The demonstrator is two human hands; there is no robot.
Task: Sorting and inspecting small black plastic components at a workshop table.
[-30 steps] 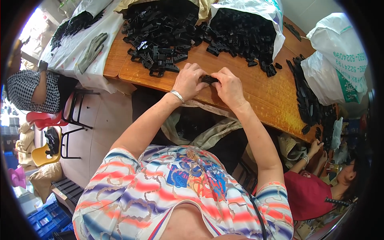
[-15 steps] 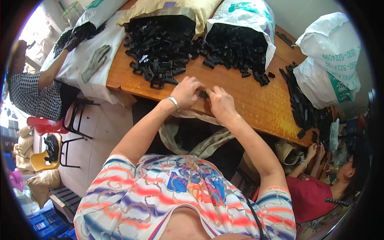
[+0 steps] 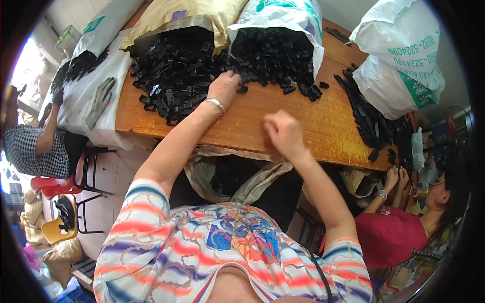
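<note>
Parted since the earlier frame, the left hand [image 3: 223, 92] reaches black plastic parts [image 3: 169, 93] heaped on the table [image 3: 247, 121], its grip hidden, while the right hand [image 3: 286, 134] curls loosely, contents unclear, with plenty apparently left and the finished count unknown.

Glare whitens the far left, with black fisheye vignetting around

Parts [image 3: 172, 65] on table [image 3: 323, 121], bags [image 3: 202, 11] behind
</note>
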